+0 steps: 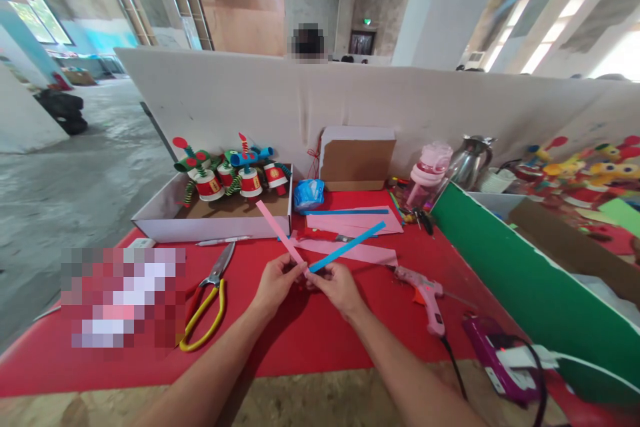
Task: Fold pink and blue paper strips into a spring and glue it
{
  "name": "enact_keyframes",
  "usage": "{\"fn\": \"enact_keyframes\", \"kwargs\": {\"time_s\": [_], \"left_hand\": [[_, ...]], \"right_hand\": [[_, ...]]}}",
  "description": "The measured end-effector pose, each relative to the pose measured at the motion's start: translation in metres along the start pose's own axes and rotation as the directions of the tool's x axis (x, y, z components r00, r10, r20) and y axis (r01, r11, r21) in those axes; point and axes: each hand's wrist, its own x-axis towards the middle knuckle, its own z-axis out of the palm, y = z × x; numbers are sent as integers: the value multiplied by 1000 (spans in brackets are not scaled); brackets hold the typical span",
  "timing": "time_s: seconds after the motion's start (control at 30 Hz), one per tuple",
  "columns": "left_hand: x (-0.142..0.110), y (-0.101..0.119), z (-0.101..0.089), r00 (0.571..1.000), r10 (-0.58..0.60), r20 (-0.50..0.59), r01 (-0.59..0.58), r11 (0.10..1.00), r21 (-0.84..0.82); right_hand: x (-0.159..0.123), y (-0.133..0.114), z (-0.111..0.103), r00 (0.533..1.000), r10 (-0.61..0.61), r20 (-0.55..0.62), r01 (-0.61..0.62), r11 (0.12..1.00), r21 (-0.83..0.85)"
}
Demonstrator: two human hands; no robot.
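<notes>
Counter (310, 353): red-covered, spread beneath both forearms. At its far left, a white-walled box (215, 230) with small figures in it. Loose pink paper (350, 252) lies just beyond the hands. Shears (218, 271) to the left, nearer the left hand; pink glue gun (425, 295) to the right, nearer the right hand.

Left hand (274, 285) and right hand (342, 290) meet at the middle, fingertips close together; contact between them hard to tell. Both sets of fingers closed in a pinch: left on the near end of a pink strip (277, 228), right on the near end of a blue strip (350, 245).

Long axes: pink runs away and to the left, blue away and to the right, blue lying flatter. Together an open V, foot in the fingers, free ends well apart. Each hand is nearer its own strip. Exact overlap at the foot partly hidden by fingertips.
</notes>
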Motion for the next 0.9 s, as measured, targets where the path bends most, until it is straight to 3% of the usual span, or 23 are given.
{"fn": "enact_keyframes", "kwargs": {"time_s": [0.37, 0.6, 0.73, 0.9], "left_hand": [[0, -2, 1, 1000, 20, 4, -20, 999, -27], [1, -9, 1, 995, 47, 91, -49, 999, 12], [2, -13, 1, 996, 68, 55, -72, 995, 69], [2, -9, -1, 997, 39, 59, -40, 999, 21]], "right_hand": [[-1, -2, 1, 998, 34, -48, -32, 999, 36], [-3, -7, 5, 987, -46, -156, 70, 986, 152], [-3, -4, 5, 992, -44, -120, 64, 984, 164], [-3, -5, 5, 995, -18, -100, 33, 989, 147]]}}
